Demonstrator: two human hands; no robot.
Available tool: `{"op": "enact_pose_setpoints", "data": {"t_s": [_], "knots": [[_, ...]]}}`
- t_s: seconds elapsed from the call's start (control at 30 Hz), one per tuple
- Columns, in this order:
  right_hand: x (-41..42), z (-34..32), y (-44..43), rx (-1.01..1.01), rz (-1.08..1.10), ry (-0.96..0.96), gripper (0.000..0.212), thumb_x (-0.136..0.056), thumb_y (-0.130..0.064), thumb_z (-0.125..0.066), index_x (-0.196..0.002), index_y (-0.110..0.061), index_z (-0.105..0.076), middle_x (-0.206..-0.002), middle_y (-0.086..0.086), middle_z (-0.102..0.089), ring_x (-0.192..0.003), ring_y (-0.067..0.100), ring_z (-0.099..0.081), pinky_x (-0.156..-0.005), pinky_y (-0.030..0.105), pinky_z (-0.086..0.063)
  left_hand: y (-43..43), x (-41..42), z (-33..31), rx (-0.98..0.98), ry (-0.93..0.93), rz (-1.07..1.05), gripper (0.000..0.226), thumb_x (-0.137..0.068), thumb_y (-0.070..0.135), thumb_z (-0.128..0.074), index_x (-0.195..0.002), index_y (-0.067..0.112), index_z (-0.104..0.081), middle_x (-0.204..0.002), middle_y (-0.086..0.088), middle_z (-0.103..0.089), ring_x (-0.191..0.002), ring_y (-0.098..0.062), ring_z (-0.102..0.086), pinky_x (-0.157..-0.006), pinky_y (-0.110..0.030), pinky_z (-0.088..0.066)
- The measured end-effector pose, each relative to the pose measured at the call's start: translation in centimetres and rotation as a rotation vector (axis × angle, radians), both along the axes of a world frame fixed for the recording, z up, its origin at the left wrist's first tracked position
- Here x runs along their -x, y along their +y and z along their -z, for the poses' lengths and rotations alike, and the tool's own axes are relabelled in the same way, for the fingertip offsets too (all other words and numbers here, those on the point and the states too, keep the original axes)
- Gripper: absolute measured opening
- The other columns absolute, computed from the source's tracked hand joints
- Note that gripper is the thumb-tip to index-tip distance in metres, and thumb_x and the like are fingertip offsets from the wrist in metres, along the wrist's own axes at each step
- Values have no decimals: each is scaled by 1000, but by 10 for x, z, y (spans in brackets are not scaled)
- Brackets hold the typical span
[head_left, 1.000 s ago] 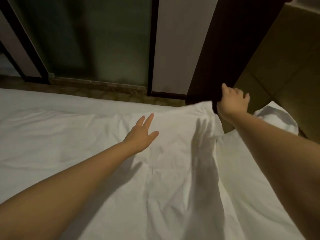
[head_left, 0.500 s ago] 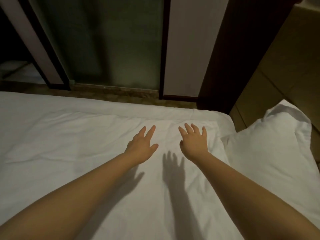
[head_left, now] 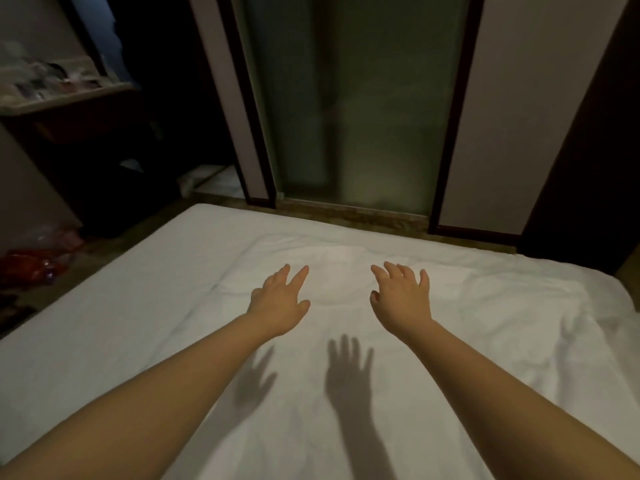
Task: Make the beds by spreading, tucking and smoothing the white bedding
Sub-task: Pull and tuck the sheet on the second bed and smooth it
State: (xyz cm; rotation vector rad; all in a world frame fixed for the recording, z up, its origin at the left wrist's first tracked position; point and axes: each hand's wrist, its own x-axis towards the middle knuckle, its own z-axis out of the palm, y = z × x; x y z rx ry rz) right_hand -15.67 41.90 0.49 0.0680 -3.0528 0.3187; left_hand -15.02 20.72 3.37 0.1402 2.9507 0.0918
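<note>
My fingers point(head_left: 299, 277) are straight and spread apart on both hands, gripping nothing.

At the far left a cluttered shelf point(head_left: 69, 95) sits in the dark, and below it something red point(head_left: 29, 268) lies on the floor just beside the bed. Next comes a bare band of the sheet point(head_left: 104, 323), then the edge of the white cover point(head_left: 485, 306), which lies spread over the middle and right of the bed. My left hand point(head_left: 278, 303) reaches out over it, palm down, and my right hand point(head_left: 401, 299) does the same just beside it. Their shadows fall nearer to me than the hands themselves, so I judge both palms are a little above the cloth, though I cannot tell for sure. Beyond them the far side of the bed runs close to a frosted glass door point(head_left: 353, 116). To the right the cover is creased and rumpled toward the corner.

If I press down and sweep outward too hard, I think the loose cover will slide with my palms and bunch up instead of flattening. A push away from me could shove its far edge off the bed. Working only the middle would leave the creases on the right untouched.
</note>
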Motion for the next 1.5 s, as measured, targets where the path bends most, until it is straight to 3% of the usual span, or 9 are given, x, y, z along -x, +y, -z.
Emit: {"op": "enact_pose_setpoints", "data": {"t_s": [0.27,0.53,0.77,0.9,1.1,1.23,1.5], "knots": [[22,7,-135,-53,-16,-8,51,-100,-28,-37,-149,-26,-26,-157,2,-25,-145,25,-18,-117,51,-5,-145,15,20,-50,16,-12,64,-99,44,-34,-151,35,3,-160,-2,4,-145,-27,-7,-113,-44,-20],[29,33,-305,15,74,-147,53,-98,-32,-39,-149,-27,-26,-156,2,-24,-142,24,-22,-115,48,-10,-272,47,70,-93,-153,70,67,-98,43,-37,-151,34,3,-160,-3,6,-145,-29,-9,-113,-46,-22],[30,30,-343,-1,155,-124,53,-95,-24,-40,-147,-25,-29,-154,1,-29,-142,24,-24,-115,49,-9,-310,59,72,-78,-134,135,65,-98,40,-37,-151,33,0,-160,-3,1,-144,-28,-14,-112,-45,-24],[36,44,-379,-72,79,-190,57,-92,-19,-39,-148,-22,-27,-154,4,-29,-144,27,-16,-116,53,-3,-351,37,86,45,-164,43,63,-97,37,-36,-151,29,-6,-159,-5,-7,-141,-29,-20,-108,-44,-27],[29,51,-478,37,35,-193,58,-93,-24,-41,-149,-25,-24,-155,1,-26,-145,24,-14,-116,52,-3,-438,32,80,50,-148,-43,60,-98,34,-37,-151,28,-9,-159,-5,-9,-142,-28,-17,-110,-45,-25],[44,60,-539,48,122,-202,57,-95,-29,-41,-149,-25,-25,-154,2,-28,-144,25,-17,-116,52,-4,-505,51,81,32,-71,33,60,-98,33,-37,-151,27,-10,-158,-5,-12,-142,-28,-18,-110,-44,-25],[38,67,-622,79,315,-291,58,-94,-29,-40,-149,-24,-24,-154,3,-29,-143,27,-19,-116,52,-6,-573,96,85,72,-124,214,63,-98,31,-36,-152,28,-5,-159,-5,-9,-142,-28,-17,-109,-43,-24]]}}
